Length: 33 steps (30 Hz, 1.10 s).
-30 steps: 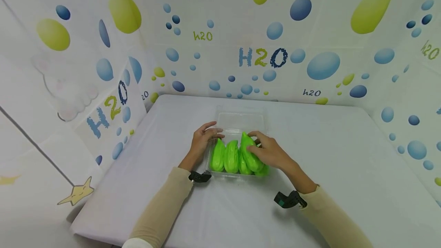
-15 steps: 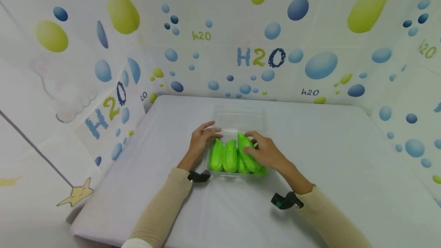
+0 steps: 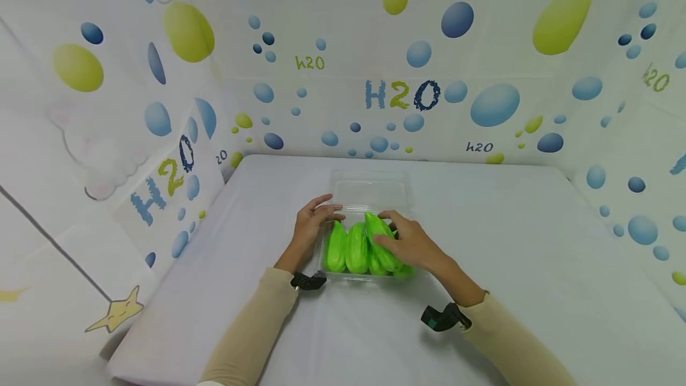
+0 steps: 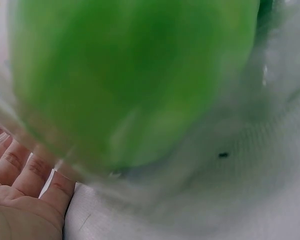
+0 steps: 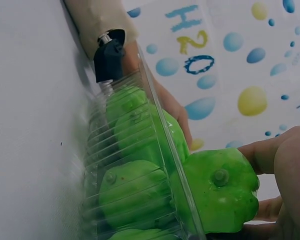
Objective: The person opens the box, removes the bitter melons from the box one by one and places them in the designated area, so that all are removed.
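A: Your right hand (image 3: 409, 246) has its fingers curled over the top bright green ridged plastic vegetable (image 3: 382, 243), the one lying on the others in the clear ribbed plastic tray (image 3: 327, 267). Its long axis runs from the tray's near right corner up to the far middle, pointed tip away from you and a little left.

B: And the ones under it?

A: Two more green vegetables (image 3: 347, 248) lie side by side to its left, long axes running away from you, with at least one more tucked beneath the held one. In the right wrist view the held vegetable (image 5: 219, 196) sticks out past the tray's clear rim (image 5: 162, 145), its stem end facing the camera.

B: How much room is there around the tray?

A: The tray sits mid-table on the pale grey cloth-covered table (image 3: 536, 267), with bare cloth on every side; the open clear lid (image 3: 371, 188) lies flat behind it, toward the bubble-printed backdrop wall (image 3: 482, 46). The table's left edge is nearer than the right.

B: My left hand?

A: Your left hand (image 3: 311, 226) rests at the tray's far left corner, fingers stretched along the rim, relaxed rather than gripping.

B: What can't you make out?

A: The left wrist view is a green blur through plastic, with only the fingers (image 4: 25, 175) sharp. Your right hand covers the held vegetable's near end and the tray's right side, so the count there is unsure.
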Available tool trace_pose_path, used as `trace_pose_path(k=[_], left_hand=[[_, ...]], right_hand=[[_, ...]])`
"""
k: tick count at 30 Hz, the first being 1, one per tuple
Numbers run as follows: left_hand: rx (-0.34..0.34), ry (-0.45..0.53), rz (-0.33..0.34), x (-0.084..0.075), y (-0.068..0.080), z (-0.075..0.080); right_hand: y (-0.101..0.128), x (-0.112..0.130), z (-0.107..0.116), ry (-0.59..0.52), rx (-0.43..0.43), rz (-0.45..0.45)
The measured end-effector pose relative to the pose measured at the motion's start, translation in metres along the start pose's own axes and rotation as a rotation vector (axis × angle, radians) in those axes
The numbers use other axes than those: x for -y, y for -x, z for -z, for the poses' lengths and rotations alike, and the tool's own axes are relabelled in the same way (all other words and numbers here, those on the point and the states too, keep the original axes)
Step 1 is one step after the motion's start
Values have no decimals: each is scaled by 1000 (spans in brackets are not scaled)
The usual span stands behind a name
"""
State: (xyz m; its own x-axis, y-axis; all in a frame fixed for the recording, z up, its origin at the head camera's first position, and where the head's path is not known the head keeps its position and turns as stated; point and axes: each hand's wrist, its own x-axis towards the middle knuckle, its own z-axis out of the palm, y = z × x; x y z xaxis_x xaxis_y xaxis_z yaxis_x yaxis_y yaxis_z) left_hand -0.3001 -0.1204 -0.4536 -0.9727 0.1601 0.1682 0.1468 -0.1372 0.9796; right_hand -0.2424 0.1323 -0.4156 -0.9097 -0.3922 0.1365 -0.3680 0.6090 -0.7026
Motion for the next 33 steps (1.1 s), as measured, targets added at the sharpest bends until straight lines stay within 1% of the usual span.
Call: trace_pose_path(k=[10,17,20,25,33], left_hand=[[-11,13,26,-1,1,0],[-13,12,24,-3,-2,0],[-12,13,29,-2,-3,0],[-8,15,17,-2,-4,1],[-17,23,22,-1,-3,1]], right_hand=[[1,0,-2,-22,-7,14],[-1,-1,0,-57,-24,41],[-1,-2,1,-70,-37,45],[-2,-4,2,-86,-66,50],[-2,-3,5,-132,-123,47]])
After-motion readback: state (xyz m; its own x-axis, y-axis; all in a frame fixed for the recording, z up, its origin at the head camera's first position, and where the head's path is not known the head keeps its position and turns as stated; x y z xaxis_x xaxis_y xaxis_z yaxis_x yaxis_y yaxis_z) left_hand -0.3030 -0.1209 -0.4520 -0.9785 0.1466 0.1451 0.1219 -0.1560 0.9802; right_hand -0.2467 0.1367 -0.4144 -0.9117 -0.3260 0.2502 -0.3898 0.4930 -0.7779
